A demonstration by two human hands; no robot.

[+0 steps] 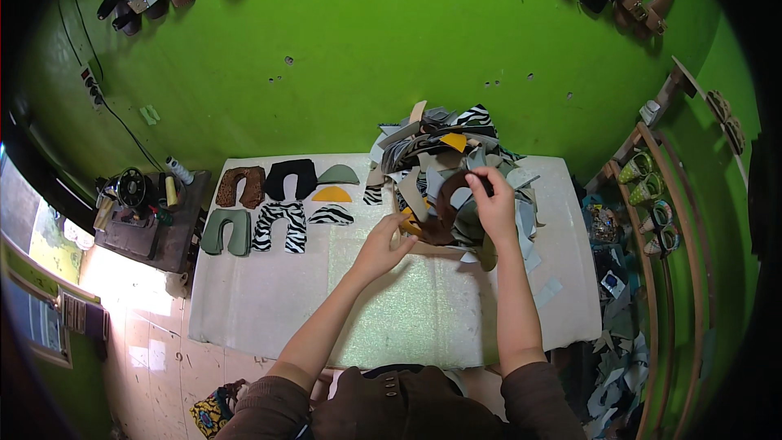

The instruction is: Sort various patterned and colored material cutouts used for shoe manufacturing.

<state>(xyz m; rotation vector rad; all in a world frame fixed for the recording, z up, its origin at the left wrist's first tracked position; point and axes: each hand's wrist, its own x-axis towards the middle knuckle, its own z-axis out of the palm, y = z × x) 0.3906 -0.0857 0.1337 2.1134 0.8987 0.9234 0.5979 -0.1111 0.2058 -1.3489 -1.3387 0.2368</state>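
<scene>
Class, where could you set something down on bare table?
On the table: the front middle, between left forearm and right forearm; the left front, between the U-shaped pieces and left forearm; the right front, beyond the right forearm. Crowded: the back right, with the left hand and right hand at the scrap pile.

Bare forearms [519, 301] reach forward before me, the person's left hand [384, 244] nearer with fingers loosely parted, the right hand [495, 202] farther out, pinching.
</scene>
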